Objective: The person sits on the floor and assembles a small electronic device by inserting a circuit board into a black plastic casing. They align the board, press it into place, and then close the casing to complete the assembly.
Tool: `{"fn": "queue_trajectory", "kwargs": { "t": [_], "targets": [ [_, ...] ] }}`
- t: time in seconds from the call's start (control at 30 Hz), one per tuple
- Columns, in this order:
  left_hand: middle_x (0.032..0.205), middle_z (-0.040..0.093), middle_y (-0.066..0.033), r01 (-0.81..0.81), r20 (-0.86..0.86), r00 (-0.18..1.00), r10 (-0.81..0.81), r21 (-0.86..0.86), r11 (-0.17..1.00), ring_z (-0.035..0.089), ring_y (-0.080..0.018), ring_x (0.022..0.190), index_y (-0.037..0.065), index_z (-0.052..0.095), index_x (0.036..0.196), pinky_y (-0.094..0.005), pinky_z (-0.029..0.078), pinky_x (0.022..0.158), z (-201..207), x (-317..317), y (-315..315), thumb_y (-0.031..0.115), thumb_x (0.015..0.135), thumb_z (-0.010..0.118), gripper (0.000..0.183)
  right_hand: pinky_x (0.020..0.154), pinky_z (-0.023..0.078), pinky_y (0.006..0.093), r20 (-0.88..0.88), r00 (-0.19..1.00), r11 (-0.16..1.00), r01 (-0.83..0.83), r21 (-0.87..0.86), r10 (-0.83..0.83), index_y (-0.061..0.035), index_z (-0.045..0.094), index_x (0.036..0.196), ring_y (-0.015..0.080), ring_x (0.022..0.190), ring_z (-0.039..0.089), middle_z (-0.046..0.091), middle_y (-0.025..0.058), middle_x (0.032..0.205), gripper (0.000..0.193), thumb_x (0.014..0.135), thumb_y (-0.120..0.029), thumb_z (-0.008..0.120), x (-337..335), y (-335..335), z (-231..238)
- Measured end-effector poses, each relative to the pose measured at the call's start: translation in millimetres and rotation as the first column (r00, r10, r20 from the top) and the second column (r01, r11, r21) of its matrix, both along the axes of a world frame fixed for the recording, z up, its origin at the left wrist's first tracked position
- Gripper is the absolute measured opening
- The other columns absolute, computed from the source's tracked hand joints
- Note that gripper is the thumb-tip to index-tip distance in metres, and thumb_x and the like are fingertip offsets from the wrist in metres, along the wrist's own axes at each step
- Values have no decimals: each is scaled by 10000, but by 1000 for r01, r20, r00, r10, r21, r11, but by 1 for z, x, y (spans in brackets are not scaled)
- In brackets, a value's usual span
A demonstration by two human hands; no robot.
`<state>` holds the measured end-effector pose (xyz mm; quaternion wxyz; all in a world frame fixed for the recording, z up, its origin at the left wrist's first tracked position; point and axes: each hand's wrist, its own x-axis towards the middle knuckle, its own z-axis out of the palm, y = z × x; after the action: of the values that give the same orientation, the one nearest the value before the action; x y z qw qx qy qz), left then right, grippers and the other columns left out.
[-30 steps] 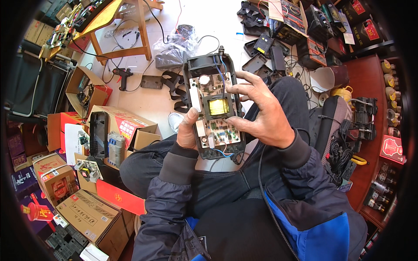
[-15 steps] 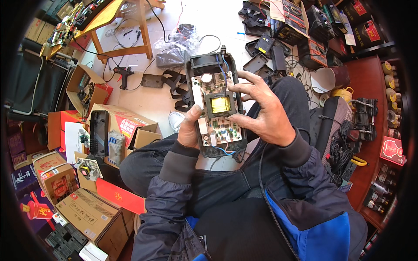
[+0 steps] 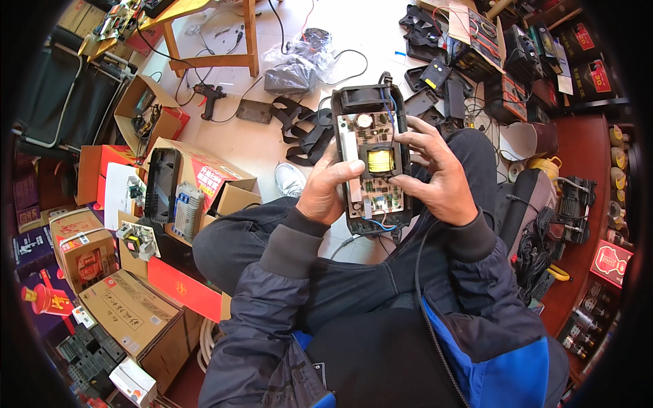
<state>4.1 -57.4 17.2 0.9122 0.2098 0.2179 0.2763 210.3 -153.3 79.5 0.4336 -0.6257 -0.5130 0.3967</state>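
Observation:
A black battery charger [image 3: 343,187] with its cover off is held above my lap, its inside facing up. Within the case lies a circuit board [image 3: 381,197] with a yellow-wrapped transformer [image 3: 381,161] at its middle. A black fan [image 3: 360,98] sits at the far end, and blue wires run along the right side and near end. My left hand [image 3: 328,185] grips the left side, thumb over the edge. My right hand [image 3: 441,173] holds the right side, thumb and fingers bent around the edge near the transformer. The undersides of both hands are hidden.
Open cardboard boxes [image 3: 136,319] crowd my left, beside a finned metal case [image 3: 187,212]. A glue gun [image 3: 209,100], black straps [image 3: 299,132] and a plastic-wrapped item [image 3: 292,75] lie on the floor ahead. Black cables [image 3: 537,255] and a red-brown cabinet [image 3: 578,149] stand right.
The charger and both hands sit further right in view, as do the surroundings ahead. My left hand has shifted its grip, with more of its back showing and the thumb pointing across the edge.

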Motion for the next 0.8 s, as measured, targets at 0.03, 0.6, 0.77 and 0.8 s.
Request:
{"fn": "queue_trajectory", "kwargs": {
  "t": [0.03,0.6,0.77,0.8],
  "targets": [
    [1364,646,-156,-9,-31,999,10,24,1000,671,-267,1216,-4,473,1512,-439,559,1063,1,1,-1,155,927,703,648,1144,470,424,-15,1000,1000,0,4,0,-71,608,1421,266,1423,524,396,158,1633,649,821,-33,851,0,0,-2],
    [1383,619,-149,24,5,1000,-23,-13,1000,656,-230,1227,-3,432,1528,-397,558,1049,9,3,1,184,967,728,661,1081,560,431,-49,998,999,33,40,-31,-54,639,1397,299,1376,577,447,183,1591,616,827,-66,875,0,1,-15],
    [1353,639,-142,17,5,1000,-17,7,1000,668,-227,1202,-8,446,1513,-391,574,1023,5,5,2,177,962,723,644,1079,552,429,49,999,999,23,36,-24,-44,639,1407,293,1367,579,453,189,1592,626,829,-77,876,1,1,-10],
    [1339,646,-139,22,10,1000,-23,8,1000,673,-227,1193,-9,451,1506,-390,580,1013,3,6,1,171,961,722,636,1078,549,428,68,997,999,22,24,-23,-43,640,1410,291,1366,578,456,191,1590,625,832,-84,875,2,0,-10]
  ]
}}
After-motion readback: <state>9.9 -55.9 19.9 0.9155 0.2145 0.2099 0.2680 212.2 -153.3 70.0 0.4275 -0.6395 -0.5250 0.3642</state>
